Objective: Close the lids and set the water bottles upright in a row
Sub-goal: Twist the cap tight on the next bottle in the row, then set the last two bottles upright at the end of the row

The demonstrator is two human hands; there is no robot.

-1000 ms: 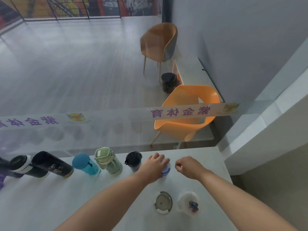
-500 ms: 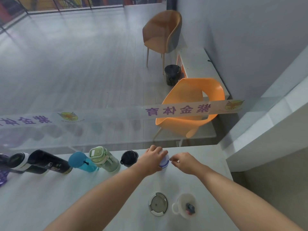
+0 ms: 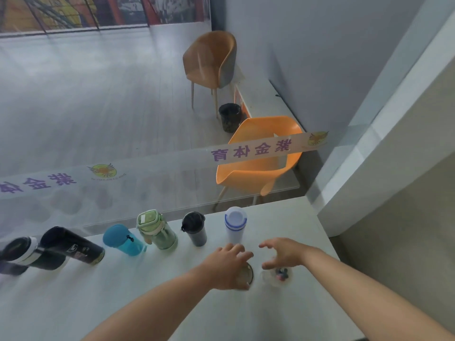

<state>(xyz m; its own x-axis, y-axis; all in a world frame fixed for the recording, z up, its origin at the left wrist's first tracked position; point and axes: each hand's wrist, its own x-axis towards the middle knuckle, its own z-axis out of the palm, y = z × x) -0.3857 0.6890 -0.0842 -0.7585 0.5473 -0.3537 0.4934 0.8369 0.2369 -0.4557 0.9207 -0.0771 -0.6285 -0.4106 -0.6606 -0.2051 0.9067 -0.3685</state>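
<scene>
Bottles (image 3: pixel 235 226) upright; hands (image 3: pixel 227 265) over lid (image 3: pixel 248 273)

Matt white table (image 3: pixel 73 303), glossy black bottle (image 3: pixel 71 246), translucent green bottle (image 3: pixel 160 232)

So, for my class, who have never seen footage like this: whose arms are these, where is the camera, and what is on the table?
There is no machine here. A person wears a camera on the head, looking down at their own two bare hands. On the white table bottles stand in a row along the glass: black ones at the left, a blue bottle, a green bottle, a small black cup and a white bottle. The left hand is over a round lid; the right hand hovers open above a clear cup. Neither hand clearly holds anything yet.
</scene>
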